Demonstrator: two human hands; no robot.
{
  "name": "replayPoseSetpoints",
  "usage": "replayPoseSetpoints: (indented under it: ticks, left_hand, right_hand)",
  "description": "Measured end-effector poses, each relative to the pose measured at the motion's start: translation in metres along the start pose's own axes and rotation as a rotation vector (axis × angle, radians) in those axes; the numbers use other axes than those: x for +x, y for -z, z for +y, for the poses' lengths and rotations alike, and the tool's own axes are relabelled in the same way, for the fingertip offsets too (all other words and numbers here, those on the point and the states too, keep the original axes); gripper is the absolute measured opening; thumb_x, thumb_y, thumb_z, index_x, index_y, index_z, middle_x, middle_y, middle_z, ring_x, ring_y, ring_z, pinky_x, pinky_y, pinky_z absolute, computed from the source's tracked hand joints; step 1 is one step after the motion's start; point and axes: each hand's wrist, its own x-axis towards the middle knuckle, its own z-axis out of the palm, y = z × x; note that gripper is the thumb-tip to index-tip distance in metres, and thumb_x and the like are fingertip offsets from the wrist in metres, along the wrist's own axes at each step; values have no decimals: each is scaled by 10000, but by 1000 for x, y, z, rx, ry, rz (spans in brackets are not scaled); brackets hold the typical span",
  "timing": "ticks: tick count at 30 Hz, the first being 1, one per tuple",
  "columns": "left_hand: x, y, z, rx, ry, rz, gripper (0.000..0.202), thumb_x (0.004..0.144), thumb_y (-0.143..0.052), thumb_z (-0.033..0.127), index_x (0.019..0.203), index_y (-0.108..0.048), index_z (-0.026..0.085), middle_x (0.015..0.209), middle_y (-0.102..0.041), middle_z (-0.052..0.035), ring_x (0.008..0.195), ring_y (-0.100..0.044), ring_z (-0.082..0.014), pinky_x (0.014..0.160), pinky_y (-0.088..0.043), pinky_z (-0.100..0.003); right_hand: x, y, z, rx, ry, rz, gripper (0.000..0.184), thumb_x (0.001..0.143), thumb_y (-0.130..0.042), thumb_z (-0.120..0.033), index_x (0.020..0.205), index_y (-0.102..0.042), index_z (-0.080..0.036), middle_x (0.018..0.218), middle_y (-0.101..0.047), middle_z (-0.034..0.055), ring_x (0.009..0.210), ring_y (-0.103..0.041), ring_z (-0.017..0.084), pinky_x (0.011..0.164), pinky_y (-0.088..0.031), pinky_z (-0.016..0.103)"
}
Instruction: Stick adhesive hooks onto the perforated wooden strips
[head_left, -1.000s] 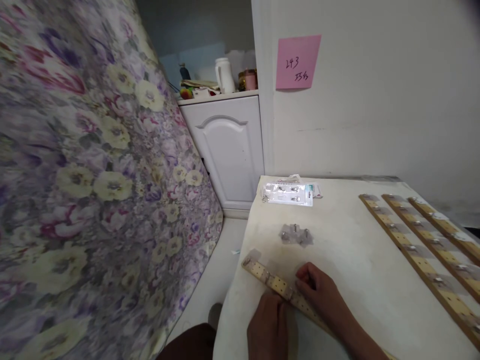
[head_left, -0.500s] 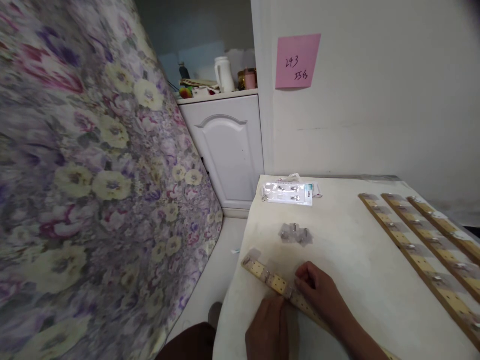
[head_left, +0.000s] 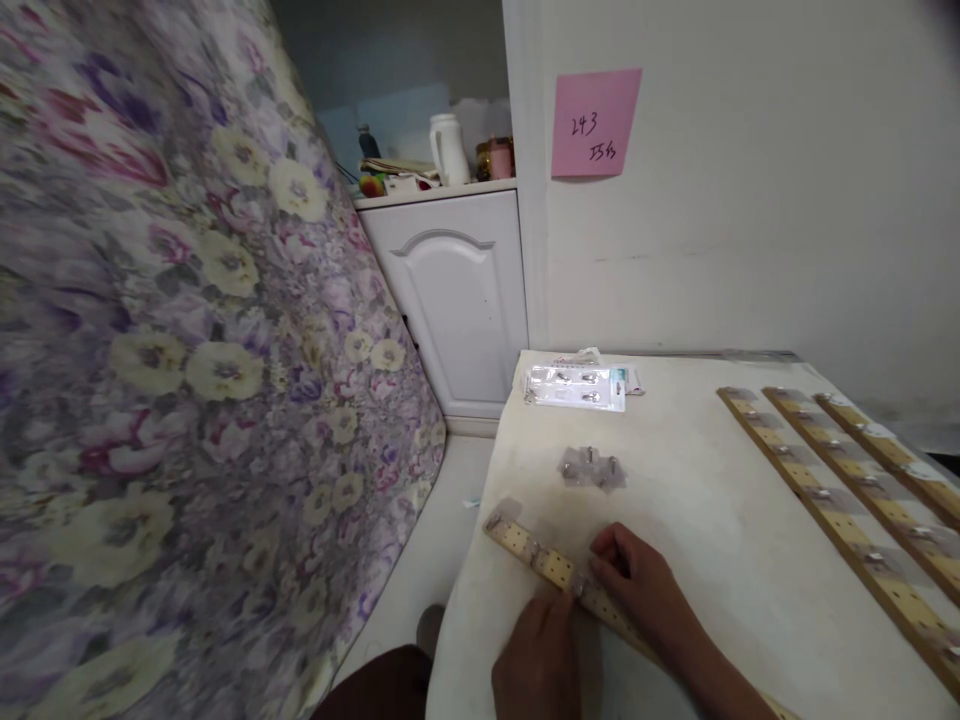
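A perforated wooden strip (head_left: 536, 556) lies slanted across the near left part of the white table (head_left: 697, 500). My right hand (head_left: 637, 585) rests on the strip with its fingers curled and pinched at one spot on it. My left hand (head_left: 536, 660) is just in front of the strip, fingers bent toward the same spot; what the fingertips grip is too small to make out. A small heap of clear plastic hooks with metal parts (head_left: 592, 468) lies just beyond the hands.
A clear blister pack (head_left: 576, 388) lies at the table's far left edge. Three more wooden strips with hooks (head_left: 832, 480) lie side by side on the right. A flowered mattress (head_left: 187, 350) leans on the left, a white cabinet (head_left: 457, 300) stands behind, and a pink note (head_left: 596, 122) hangs on the wall.
My left hand has drawn slightly back toward me from the strip. My right hand has stayed on the strip with little movement.
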Motion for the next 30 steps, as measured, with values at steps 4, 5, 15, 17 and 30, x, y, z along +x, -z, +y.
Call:
replayPoseSetpoints:
  ticks: [4,5,15,17,30]
  left_hand:
    - [0,-1,0,15,12,-3,372,900,-333,153,1146,-592,259,914,-694,-52,803,-680,-184,633,-568,-264]
    - [0,-1,1,4,22,-7,368,901,-335,151,1142,-593,258,922,-694,-54,821,-680,-187,644,-567,-271]
    - [18,17,8,-246,243,-137,238,919,-400,240,1012,-619,254,919,-684,-18,841,-660,-175,727,-528,-303]
    - [22,19,10,-252,250,-152,216,913,-417,247,971,-624,256,898,-684,-8,817,-659,-171,711,-521,-295]
    - [30,21,12,-140,202,-142,252,935,-379,300,903,-625,255,828,-686,-2,733,-657,-150,631,-491,-231]
  right_hand:
    - [1,0,0,4,5,4,28,729,-505,-217,743,-525,-205,670,-577,-18,640,-543,144,622,-405,250]
    - [1,0,0,5,9,5,29,729,-505,-216,746,-526,-206,674,-580,-17,643,-544,144,622,-405,249]
    - [0,0,1,-14,11,7,43,726,-508,-215,758,-537,-207,668,-582,-19,640,-544,148,621,-398,250]
    - [1,0,2,-22,11,9,47,725,-513,-221,759,-540,-205,674,-588,-16,646,-546,150,628,-400,252]
    - [3,0,3,-5,30,14,25,734,-528,-233,736,-531,-208,660,-589,-16,629,-547,149,614,-401,251]
